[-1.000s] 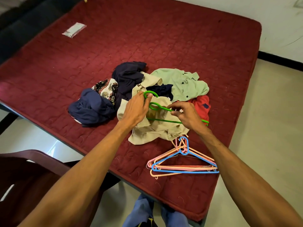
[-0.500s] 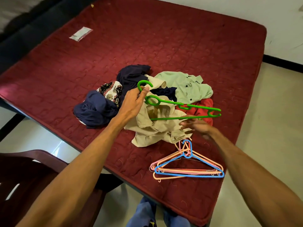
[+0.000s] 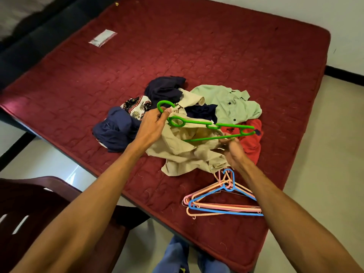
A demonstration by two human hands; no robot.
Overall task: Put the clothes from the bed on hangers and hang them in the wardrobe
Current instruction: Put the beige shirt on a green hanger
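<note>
A pile of clothes lies mid-bed on the maroon mattress (image 3: 197, 46): a beige shirt (image 3: 183, 152) in front, a pale green shirt (image 3: 228, 103), a red garment (image 3: 251, 142), dark navy pieces (image 3: 116, 129) and a patterned cloth (image 3: 136, 106). My left hand (image 3: 151, 129) grips the neck of a green hanger (image 3: 199, 122) just below its hook, holding it above the beige shirt. My right hand (image 3: 230, 148) pinches the beige shirt's fabric by the hanger's lower bar. A stack of pink, peach and blue hangers (image 3: 222, 201) rests near the bed's front edge.
A clear plastic packet (image 3: 102, 38) lies at the far left of the mattress. A dark wooden chair (image 3: 39, 209) stands at lower left beside the bed. Pale tiled floor (image 3: 325, 154) runs along the right side. My blue trouser legs (image 3: 177, 257) show below.
My left hand has lifted the green hanger up and swung it out to the right. My right hand let go of the hanger, dropped lower, then came back up to the beige shirt.
</note>
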